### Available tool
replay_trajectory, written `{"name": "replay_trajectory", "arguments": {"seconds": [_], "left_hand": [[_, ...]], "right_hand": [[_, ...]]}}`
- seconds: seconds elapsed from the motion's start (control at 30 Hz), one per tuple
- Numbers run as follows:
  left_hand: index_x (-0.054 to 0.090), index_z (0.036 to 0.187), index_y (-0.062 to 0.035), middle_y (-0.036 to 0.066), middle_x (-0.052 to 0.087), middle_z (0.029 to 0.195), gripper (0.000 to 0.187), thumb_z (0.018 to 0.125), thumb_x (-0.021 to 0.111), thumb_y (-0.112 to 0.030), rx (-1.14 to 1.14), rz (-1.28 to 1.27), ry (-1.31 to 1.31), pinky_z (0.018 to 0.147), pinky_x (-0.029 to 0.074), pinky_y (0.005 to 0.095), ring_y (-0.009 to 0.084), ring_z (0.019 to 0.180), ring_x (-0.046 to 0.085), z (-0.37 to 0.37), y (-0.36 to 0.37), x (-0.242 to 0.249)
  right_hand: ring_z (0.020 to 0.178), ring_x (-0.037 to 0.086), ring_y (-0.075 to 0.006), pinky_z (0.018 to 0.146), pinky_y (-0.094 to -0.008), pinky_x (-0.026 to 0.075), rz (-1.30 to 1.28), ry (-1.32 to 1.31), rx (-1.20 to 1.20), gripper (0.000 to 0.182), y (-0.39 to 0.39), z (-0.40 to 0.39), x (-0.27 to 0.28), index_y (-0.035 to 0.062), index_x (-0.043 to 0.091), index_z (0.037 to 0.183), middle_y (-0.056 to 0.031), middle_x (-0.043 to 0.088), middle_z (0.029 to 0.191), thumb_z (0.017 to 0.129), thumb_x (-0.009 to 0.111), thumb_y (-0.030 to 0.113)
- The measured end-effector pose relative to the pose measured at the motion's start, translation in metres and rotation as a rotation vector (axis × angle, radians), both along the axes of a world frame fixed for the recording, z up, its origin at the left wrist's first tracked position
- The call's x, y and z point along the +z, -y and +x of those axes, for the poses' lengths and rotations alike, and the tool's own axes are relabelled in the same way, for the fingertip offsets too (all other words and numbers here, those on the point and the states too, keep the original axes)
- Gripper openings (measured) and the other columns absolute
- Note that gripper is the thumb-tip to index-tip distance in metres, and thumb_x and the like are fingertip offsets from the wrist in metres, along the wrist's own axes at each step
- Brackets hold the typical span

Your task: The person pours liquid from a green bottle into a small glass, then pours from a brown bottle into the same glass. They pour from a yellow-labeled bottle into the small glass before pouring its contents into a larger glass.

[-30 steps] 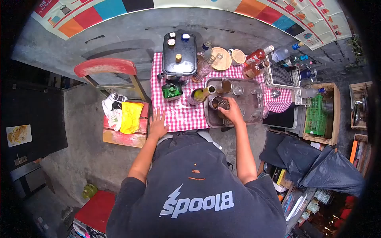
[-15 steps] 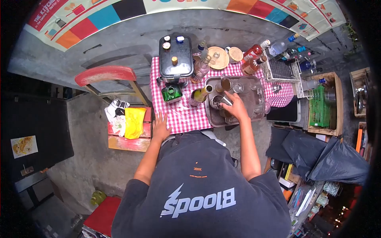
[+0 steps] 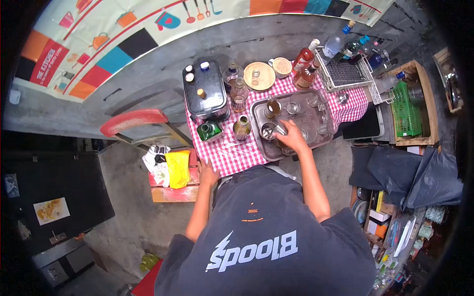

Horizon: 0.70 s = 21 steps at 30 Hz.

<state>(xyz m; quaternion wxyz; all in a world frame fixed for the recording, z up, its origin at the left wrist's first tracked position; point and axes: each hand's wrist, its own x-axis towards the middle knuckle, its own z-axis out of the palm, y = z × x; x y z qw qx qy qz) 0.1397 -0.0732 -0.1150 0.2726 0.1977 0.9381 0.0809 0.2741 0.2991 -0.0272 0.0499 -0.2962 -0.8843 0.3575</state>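
Observation:
My right hand (image 3: pixel 295 137) grips a small grey, shiny cup (image 3: pixel 280 129), tilted beside the mouth of a glass (image 3: pixel 267 130) on the brown tray (image 3: pixel 313 120). That glass seems to contain ice; whether anything flows from the cup is too small to tell. Just behind it stands a glass of brown liquid (image 3: pixel 273 108). My left hand (image 3: pixel 208 173) lies at the near left edge of the checked tablecloth (image 3: pixel 229 159), fingers stretched out, holding nothing. An uncapped bottle (image 3: pixel 242 128) and a green bottle (image 3: pixel 210 130) stand between the hands, further back.
Several empty glasses (image 3: pixel 293 107) share the tray. A black lidded box (image 3: pixel 205 89), clear bottles (image 3: pixel 239 93) and a wooden plate (image 3: pixel 259 75) line the back. A wire rack (image 3: pixel 345 74) stands right, near liquor bottles (image 3: pixel 306 76). A red chair (image 3: pixel 133 121) is left.
The camera view has shifted and turned. My left hand has drawn back slightly toward the table's edge. My right hand keeps the cup at the same glass.

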Motion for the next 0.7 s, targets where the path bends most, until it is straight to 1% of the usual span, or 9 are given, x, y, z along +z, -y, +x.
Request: {"name": "replay_trajectory", "arguments": {"seconds": [0.1, 0.13, 0.17, 0.23, 0.27, 0.43, 0.5, 0.6, 0.7], "left_hand": [[0.053, 0.141, 0.0029, 0.027, 0.052, 0.146, 0.068, 0.087, 0.071, -0.034, 0.097, 0.199, 0.3, 0.116, 0.037, 0.0474, 0.0375, 0.138, 0.048, -0.003, -0.005, 0.021], [0.06, 0.132, 0.0034, 0.025, 0.067, 0.126, 0.052, 0.09, 0.07, -0.026, 0.067, 0.36, 0.186, 0.105, 0.048, 0.041, 0.0332, 0.12, 0.065, 0.003, -0.009, 0.027], [0.061, 0.131, 0.0031, 0.024, 0.068, 0.123, 0.049, 0.091, 0.069, -0.022, 0.119, 0.45, 0.215, 0.103, 0.049, 0.0405, 0.0325, 0.118, 0.066, 0.004, -0.016, 0.032], [0.061, 0.129, 0.0025, 0.022, 0.071, 0.119, 0.042, 0.092, 0.068, -0.016, 0.23, 0.634, 0.275, 0.098, 0.052, 0.0396, 0.0311, 0.114, 0.068, 0.008, -0.046, 0.088], [0.063, 0.123, 0.0021, 0.017, 0.073, 0.109, 0.034, 0.092, 0.067, -0.011, 0.19, 0.759, 0.169, 0.093, 0.054, 0.0379, 0.028, 0.105, 0.071, 0.01, -0.057, 0.101], [0.049, 0.141, -0.0012, 0.019, 0.06, 0.135, 0.064, 0.084, 0.078, -0.011, 0.124, 0.917, -0.131, 0.107, 0.046, 0.0393, 0.0291, 0.124, 0.06, -0.002, -0.119, 0.148], [0.026, 0.155, -0.002, 0.018, 0.058, 0.139, 0.094, 0.081, 0.082, -0.013, 0.186, 1.022, -0.082, 0.112, 0.041, 0.0399, 0.0289, 0.129, 0.056, -0.008, -0.144, 0.164], [0.02, 0.156, -0.0036, 0.015, 0.062, 0.137, 0.097, 0.081, 0.081, -0.012, 0.143, 1.025, -0.212, 0.107, 0.045, 0.0381, 0.0271, 0.121, 0.061, -0.017, -0.173, 0.166], [0.042, 0.145, -0.0018, 0.012, 0.068, 0.127, 0.071, 0.084, 0.077, -0.005, 0.182, 1.129, 0.001, 0.097, 0.05, 0.0325, 0.0183, 0.11, 0.065, -0.029, -0.19, 0.149]], "right_hand": [[0.111, 0.063, -0.0363, 0.095, -0.0426, 0.05, -0.085, 0.012, -0.014, 0.063, -0.001, 0.008, 0.008, -0.0009, 0.062, 0.128, -0.0198, 0.062, 0.118, 0.079, 0.082, 0.033], [0.11, 0.062, -0.0371, 0.095, -0.043, 0.05, -0.124, 0.033, -0.017, 0.061, -0.001, 0.011, 0.012, -0.001, 0.062, 0.126, -0.0197, 0.061, 0.118, 0.079, 0.082, 0.033], [0.109, 0.063, -0.0359, 0.094, -0.0423, 0.051, -0.137, 0.033, -0.01, 0.06, -0.001, 0.013, 0.016, -0.0008, 0.062, 0.125, -0.0188, 0.061, 0.116, 0.079, 0.082, 0.033], [0.106, 0.063, -0.0334, 0.092, -0.0409, 0.051, -0.16, 0.038, 0.008, 0.059, -0.002, 0.019, 0.021, -0.0006, 0.062, 0.123, -0.0169, 0.061, 0.113, 0.079, 0.082, 0.033], [0.104, 0.064, -0.031, 0.091, -0.0392, 0.052, -0.177, 0.07, 0.022, 0.059, -0.004, 0.021, 0.024, 0.0004, 0.062, 0.124, -0.0158, 0.061, 0.113, 0.079, 0.083, 0.032], [0.106, 0.064, -0.0307, 0.092, -0.0403, 0.052, -0.209, 0.041, 0.101, 0.059, -0.014, 0.029, 0.018, 0.0012, 0.06, 0.126, -0.015, 0.061, 0.115, 0.079, 0.083, 0.03], [0.108, 0.064, -0.0312, 0.093, -0.0408, 0.052, -0.231, 0.028, 0.114, 0.059, -0.019, 0.027, 0.022, 0.001, 0.059, 0.125, -0.0156, 0.061, 0.116, 0.08, 0.083, 0.03], [0.114, 0.063, -0.0355, 0.095, -0.0428, 0.051, -0.232, -0.016, 0.158, 0.06, -0.028, 0.026, 0.029, 0.0008, 0.057, 0.126, -0.0181, 0.06, 0.121, 0.081, 0.082, 0.03], [0.115, 0.062, -0.0378, 0.096, -0.0442, 0.051, -0.209, -0.023, 0.187, 0.06, -0.036, 0.027, 0.031, 0.003, 0.058, 0.128, -0.018, 0.059, 0.124, 0.081, 0.081, 0.032]]}}
